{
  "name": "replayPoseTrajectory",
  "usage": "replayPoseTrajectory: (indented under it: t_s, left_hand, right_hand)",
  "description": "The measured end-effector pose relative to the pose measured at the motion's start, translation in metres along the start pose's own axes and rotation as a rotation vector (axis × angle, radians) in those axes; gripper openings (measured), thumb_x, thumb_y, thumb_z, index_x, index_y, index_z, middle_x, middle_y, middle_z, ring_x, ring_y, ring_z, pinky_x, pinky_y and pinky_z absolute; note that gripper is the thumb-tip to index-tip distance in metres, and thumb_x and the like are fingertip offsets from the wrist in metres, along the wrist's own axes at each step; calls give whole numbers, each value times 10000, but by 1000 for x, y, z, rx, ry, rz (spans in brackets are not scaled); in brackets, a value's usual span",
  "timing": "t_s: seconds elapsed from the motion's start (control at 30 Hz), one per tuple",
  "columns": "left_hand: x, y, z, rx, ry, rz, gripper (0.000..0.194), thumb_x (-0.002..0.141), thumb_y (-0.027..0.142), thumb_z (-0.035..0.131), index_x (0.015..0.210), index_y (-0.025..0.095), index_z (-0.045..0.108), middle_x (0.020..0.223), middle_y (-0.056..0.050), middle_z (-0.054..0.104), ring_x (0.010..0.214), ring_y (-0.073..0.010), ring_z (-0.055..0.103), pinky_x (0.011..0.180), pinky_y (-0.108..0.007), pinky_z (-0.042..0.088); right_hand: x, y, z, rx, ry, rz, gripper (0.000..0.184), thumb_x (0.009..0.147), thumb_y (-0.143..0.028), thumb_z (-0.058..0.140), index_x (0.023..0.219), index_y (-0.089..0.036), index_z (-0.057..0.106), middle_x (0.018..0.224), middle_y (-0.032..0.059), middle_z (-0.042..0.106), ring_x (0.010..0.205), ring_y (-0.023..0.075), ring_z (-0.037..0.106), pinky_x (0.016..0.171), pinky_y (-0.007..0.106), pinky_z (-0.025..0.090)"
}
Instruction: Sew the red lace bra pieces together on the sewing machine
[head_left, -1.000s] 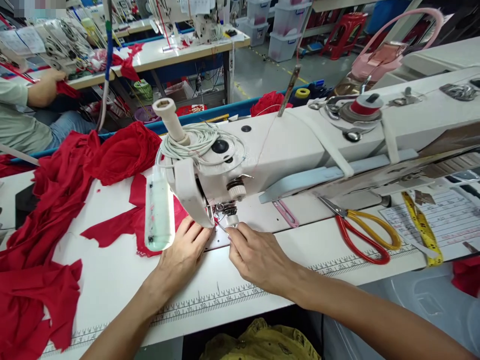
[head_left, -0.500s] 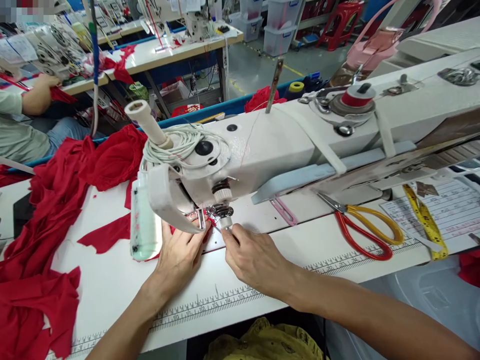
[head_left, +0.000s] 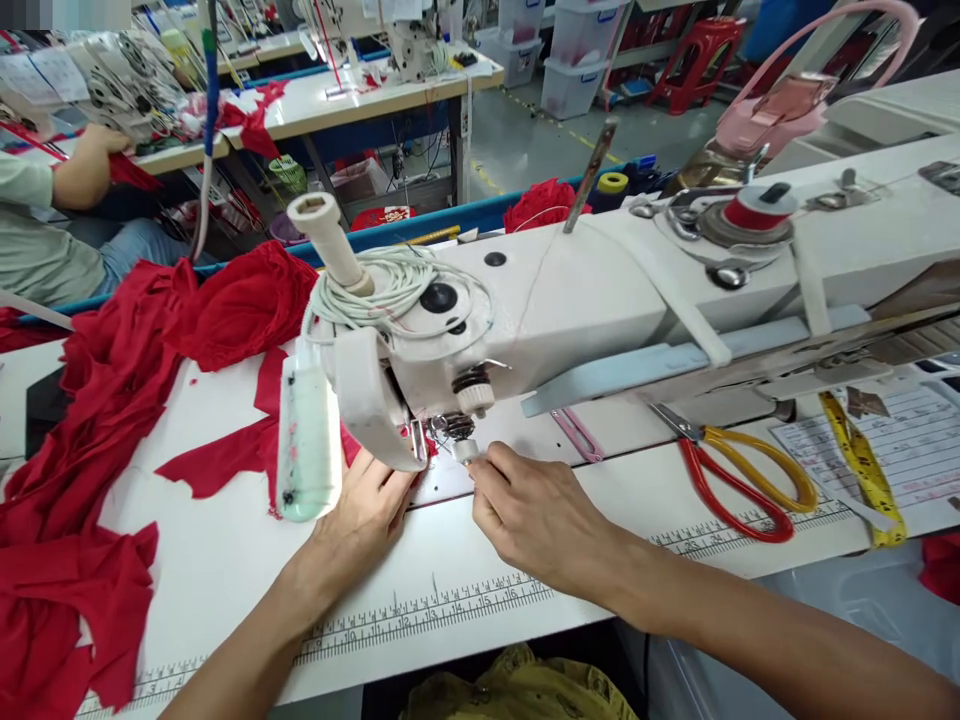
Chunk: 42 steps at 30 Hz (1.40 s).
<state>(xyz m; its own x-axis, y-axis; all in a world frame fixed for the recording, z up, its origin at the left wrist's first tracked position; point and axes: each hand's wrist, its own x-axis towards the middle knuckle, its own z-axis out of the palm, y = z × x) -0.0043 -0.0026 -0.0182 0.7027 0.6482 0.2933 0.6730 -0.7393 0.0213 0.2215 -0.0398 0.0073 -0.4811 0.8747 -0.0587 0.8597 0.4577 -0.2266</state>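
Observation:
My left hand (head_left: 364,515) lies palm down on the table, its fingers extended over the red fabric (head_left: 225,460) beside the presser foot. The fingertips are partly hidden by the white sewing machine (head_left: 570,280) and its guard. My right hand (head_left: 536,520) is closed in a pinch just right of the needle area, next to a small white knob (head_left: 465,450). Between its fingertips is a thin metal tool, mostly hidden, pointing left toward the needle. Its exact kind is unclear. A light green panel (head_left: 307,440) hangs at the machine's left end.
Heaped red fabric (head_left: 112,400) covers the table's left side. Scissors (head_left: 739,475) with red and yellow handles, a yellow tape measure (head_left: 862,470) and a written sheet (head_left: 915,430) lie at right. A printed ruler (head_left: 420,615) runs along the front edge. A co-worker (head_left: 67,215) sits back left.
The view swung left and then back right. Both hands stay by the needle area, the right still pinching; the tool's tip shows less than a second ago.

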Motion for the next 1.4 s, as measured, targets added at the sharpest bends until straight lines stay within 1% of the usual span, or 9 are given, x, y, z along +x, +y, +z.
replayPoseTrajectory:
  t_s: [0.1, 0.33, 0.43, 0.57, 0.67, 0.77, 0.97, 1.23, 1.4]
  left_hand:
    - [0, -1, 0, -3, 10, 9, 316, 947, 45, 446, 1178, 149, 635, 1207, -131, 687, 1128, -260, 605, 958, -430, 483]
    - [-2, -3, 4, 43, 34, 35, 375, 877, 19, 506, 1210, 139, 631, 1245, -117, 670, 1210, -299, 558, 1001, -468, 467]
    - [-4, -4, 7, 105, 58, 25, 381, 876, 39, 529, 1234, 122, 630, 1263, -152, 650, 1195, -319, 563, 998, -495, 465]
    - [-6, -3, 9, 123, 84, 46, 389, 887, 39, 530, 1256, 117, 624, 1144, -150, 682, 1157, -300, 589, 968, -472, 487]
    - [-6, -1, 7, 124, 92, 42, 370, 888, 29, 530, 1235, 103, 632, 1054, -132, 703, 1095, -288, 620, 934, -459, 504]
    - [-5, 2, 5, 118, 128, 36, 335, 909, 28, 521, 1218, 88, 635, 1029, -126, 713, 1081, -287, 632, 933, -470, 500]
    - [-6, 4, 3, 94, 125, 8, 376, 914, -2, 486, 1257, 92, 610, 1060, -118, 716, 1158, -294, 612, 969, -488, 478]
    - [-7, 5, 4, 81, 83, -17, 449, 872, -30, 479, 1271, 120, 617, 1086, -115, 712, 1167, -291, 595, 1013, -526, 453]
    - [-6, 5, 4, 108, 107, -17, 441, 884, -7, 473, 1270, 144, 622, 1222, -128, 688, 1196, -310, 577, 1049, -590, 416]
  right_hand:
    - [4, -1, -3, -20, -44, -14, 292, 936, -130, 417, 1170, -133, 591, 950, 88, 634, 755, 206, 601, 507, 329, 350]
    - [4, 0, 11, -70, 29, -53, 303, 926, -114, 434, 1169, -115, 614, 984, 104, 655, 776, 200, 591, 528, 309, 414]
    - [3, 1, 12, -92, 130, -86, 279, 919, -104, 444, 1115, -102, 642, 933, 104, 656, 780, 188, 578, 513, 282, 400]
    - [2, -1, 8, -143, 272, -161, 226, 889, -67, 473, 1002, -109, 665, 931, 102, 652, 838, 186, 568, 478, 269, 350]
    - [4, -3, 4, -175, 205, -191, 195, 897, -78, 471, 851, -158, 643, 927, 86, 650, 768, 180, 554, 460, 292, 315]
    - [7, -5, 4, -156, 124, -120, 172, 919, -137, 475, 854, -179, 629, 888, 68, 644, 680, 174, 544, 474, 311, 328]
    - [5, -4, 7, -154, 169, -59, 177, 900, -136, 483, 975, -151, 643, 885, 76, 643, 700, 180, 561, 482, 307, 336]
    - [7, -6, 6, -152, 165, -88, 178, 901, -122, 470, 862, -168, 638, 806, 56, 607, 656, 171, 499, 479, 300, 284]
    - [9, -6, 7, -146, 162, -75, 183, 908, -128, 466, 836, -164, 630, 794, 58, 597, 603, 157, 441, 469, 293, 247]
